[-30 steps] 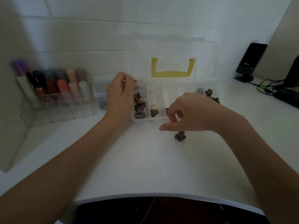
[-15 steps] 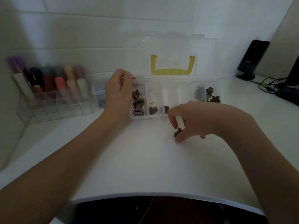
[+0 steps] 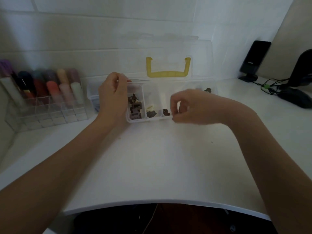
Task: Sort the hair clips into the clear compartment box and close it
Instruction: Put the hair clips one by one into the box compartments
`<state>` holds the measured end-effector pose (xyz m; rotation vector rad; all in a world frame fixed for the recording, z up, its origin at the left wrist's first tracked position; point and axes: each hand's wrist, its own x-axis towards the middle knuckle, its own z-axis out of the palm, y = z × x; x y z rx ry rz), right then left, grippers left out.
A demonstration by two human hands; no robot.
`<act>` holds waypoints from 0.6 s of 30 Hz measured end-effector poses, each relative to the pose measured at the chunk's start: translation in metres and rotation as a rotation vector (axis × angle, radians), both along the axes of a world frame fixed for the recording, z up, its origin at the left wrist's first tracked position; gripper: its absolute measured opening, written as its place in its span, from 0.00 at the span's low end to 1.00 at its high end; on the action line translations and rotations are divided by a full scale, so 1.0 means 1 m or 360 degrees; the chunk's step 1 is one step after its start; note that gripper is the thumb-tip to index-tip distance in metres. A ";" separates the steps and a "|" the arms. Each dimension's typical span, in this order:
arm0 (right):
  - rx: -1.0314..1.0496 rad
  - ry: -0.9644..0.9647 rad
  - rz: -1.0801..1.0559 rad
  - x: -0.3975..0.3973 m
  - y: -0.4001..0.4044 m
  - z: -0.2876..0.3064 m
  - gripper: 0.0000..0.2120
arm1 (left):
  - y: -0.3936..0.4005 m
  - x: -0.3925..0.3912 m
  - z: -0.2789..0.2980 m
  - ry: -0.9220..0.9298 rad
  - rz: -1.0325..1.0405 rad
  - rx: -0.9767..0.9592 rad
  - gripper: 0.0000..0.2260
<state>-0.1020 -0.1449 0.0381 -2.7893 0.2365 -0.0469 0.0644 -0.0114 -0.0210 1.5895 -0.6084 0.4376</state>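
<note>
The clear compartment box (image 3: pixel 136 121) lies open on the white desk, its lid (image 3: pixel 166 48) with a yellow handle (image 3: pixel 168 73) standing up against the wall. Several dark brown hair clips (image 3: pixel 135 108) fill the leftmost compartment. One dark clip (image 3: pixel 151 114) lies in the second compartment and another (image 3: pixel 166 112) in the third. My left hand (image 3: pixel 114 98) grips the box's left end. My right hand (image 3: pixel 190 107) hovers over the box's front edge, pinching a small dark hair clip (image 3: pixel 181 108). One more clip (image 3: pixel 207 90) shows behind that hand.
A clear organiser (image 3: pixel 45 112) with several coloured tubes stands at the left. A small clear container (image 3: pixel 93 98) sits between it and the box. A black speaker (image 3: pixel 253 59), cables (image 3: pixel 270 85) and a dark mouse (image 3: pixel 297 98) lie at the right. The desk's curved front edge (image 3: pixel 160 201) is near me.
My right hand came down on the loose clip on the desk, picked it up and carried it back to the box's front edge. My left hand stayed on the box.
</note>
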 end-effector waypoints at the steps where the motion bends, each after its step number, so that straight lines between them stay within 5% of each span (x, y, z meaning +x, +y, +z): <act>1: 0.0066 -0.0148 -0.0052 0.002 -0.005 0.000 0.03 | 0.001 0.001 0.000 0.0008 0.0002 -0.0008 0.12; 5: 0.0254 -0.0678 -0.0352 0.009 -0.030 -0.009 0.04 | 0.002 0.004 0.002 0.0049 -0.0034 -0.0047 0.15; 10: 0.0549 -0.0899 -0.0476 0.007 -0.055 -0.008 0.06 | 0.005 0.006 0.002 0.0065 -0.0031 -0.0046 0.15; 18: 0.0266 -0.1099 -0.0584 0.002 -0.079 -0.010 0.06 | 0.006 0.010 0.004 0.0122 -0.0032 0.0013 0.15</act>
